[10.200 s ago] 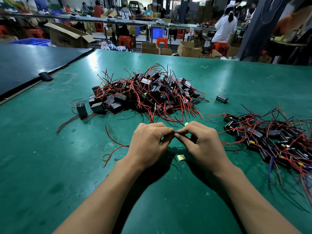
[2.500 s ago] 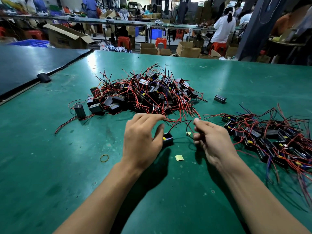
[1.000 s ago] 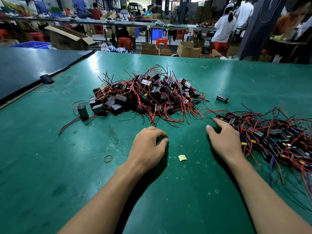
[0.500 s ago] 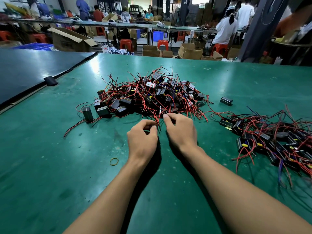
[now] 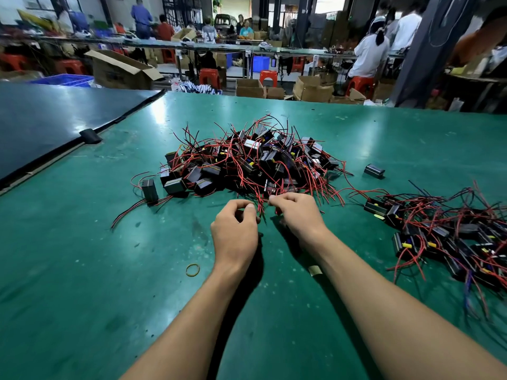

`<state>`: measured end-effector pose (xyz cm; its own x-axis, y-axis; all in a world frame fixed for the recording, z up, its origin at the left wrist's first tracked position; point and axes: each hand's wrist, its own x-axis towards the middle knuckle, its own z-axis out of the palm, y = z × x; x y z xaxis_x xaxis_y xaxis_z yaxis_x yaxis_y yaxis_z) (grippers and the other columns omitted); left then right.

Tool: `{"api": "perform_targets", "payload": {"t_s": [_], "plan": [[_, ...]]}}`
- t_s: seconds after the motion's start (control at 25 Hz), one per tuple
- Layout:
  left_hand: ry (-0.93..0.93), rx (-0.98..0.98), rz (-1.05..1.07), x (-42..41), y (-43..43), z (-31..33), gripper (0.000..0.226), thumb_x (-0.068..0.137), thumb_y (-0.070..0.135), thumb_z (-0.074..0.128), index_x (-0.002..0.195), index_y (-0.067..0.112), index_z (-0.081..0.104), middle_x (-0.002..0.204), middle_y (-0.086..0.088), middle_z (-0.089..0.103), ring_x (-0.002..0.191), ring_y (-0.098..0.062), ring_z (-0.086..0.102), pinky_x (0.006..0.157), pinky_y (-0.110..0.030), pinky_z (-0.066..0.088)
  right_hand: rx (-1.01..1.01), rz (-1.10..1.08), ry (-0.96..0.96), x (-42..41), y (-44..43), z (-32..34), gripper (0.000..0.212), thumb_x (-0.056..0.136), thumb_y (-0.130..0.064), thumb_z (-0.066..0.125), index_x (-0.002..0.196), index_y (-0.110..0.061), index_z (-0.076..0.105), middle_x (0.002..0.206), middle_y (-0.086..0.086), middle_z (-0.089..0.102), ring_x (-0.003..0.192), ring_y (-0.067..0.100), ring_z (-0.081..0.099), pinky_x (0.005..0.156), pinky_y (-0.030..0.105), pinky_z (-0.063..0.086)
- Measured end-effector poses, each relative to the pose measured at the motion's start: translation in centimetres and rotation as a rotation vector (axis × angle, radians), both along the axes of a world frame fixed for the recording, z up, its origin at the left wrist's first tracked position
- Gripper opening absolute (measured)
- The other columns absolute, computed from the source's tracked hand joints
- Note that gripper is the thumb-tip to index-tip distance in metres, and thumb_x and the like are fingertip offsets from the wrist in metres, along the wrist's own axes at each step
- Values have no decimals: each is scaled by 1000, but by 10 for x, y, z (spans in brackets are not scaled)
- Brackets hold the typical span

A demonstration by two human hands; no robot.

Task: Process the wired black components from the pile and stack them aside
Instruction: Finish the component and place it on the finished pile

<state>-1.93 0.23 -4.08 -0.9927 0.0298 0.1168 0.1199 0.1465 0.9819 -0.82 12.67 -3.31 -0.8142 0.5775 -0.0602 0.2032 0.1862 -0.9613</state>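
Black piles (image 5: pixel 247 163) (image 5: pixel 450 231), two; hands (image 5: pixel 234 231) (image 5: pixel 299 218), two

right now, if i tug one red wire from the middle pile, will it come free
Likely drags neighbours: wires in the middle pile cross and tangle. They look thin and floppy, curving onto the table. The small black components would probably slide.

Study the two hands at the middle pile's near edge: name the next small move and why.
Probably pull one component clear of the pile, toward the person: the left hand and right hand curl at the red wires on its near edge, and no black body shows in either.
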Motion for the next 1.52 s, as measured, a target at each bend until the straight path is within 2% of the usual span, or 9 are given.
{"api": "perform_targets", "payload": {"t_s": [0.12,0.28,0.6,0.72,0.84,0.96,1.04,1.2,1.52], "plan": [[-45,48,-72,3,2,2,13,96,21,57,90,18,68,72,-1,70,57,-19,67,62,-43,60,9,120,5,26,1,3,19,88,-27,73,76,-13,74,65,-2,65,62,15,57,64,30,48],[48,-100,-127,2,2,1,17,95,31,60,87,18,70,63,7,69,54,3,60,61,-15,48,193,405,-112,58,-2,10,19,88,-23,73,70,-18,71,53,-10,60,44,-1,49,46,14,36],[-29,-244,-206,-1,-4,4,30,78,46,76,84,19,65,57,1,63,50,-13,59,52,-24,46,208,860,-422,92,7,44,32,89,-50,69,72,-23,73,62,-8,64,47,1,48,44,14,36],[38,-408,-334,4,-5,5,29,74,48,78,88,24,71,64,5,65,60,-10,59,54,-19,41,306,593,-447,81,28,46,46,95,-55,55,75,-19,76,58,-6,62,44,6,49,43,16,36],[160,-593,-378,11,-3,6,23,74,43,77,90,26,72,73,9,65,72,-10,61,62,-22,43,609,119,-212,55,49,32,16,96,-28,63,88,-20,74,77,-5,67,76,13,62,68,22,43],[157,-573,-376,11,-4,9,17,77,35,72,89,24,69,75,6,69,72,-9,63,67,-24,50,845,209,-233,35,54,15,39,90,-4,59,126,-17,67,125,6,61,117,24,57,101,30,43],[7,-345,-382,10,-3,13,14,82,22,66,96,19,67,69,0,68,55,-14,57,55,-27,46,889,318,-289,25,52,13,57,87,2,53,140,-18,56,141,6,52,128,24,51,110,33,39],[-526,260,-472,8,-9,26,18,92,20,48,78,10,54,60,-3,47,37,-14,38,37,-17,25,946,393,-349,15,58,18,47,91,-18,61,137,-22,59,133,6,59,120,28,56,103,41,47],[-638,255,-521,10,-6,25,17,93,23,60,84,8,57,58,-6,62,51,-23,60,46,-24,51,807,22,-128,28,61,14,26,89,-37,69,112,-27,63,108,-5,66,96,21,59,78,34,45]]}}
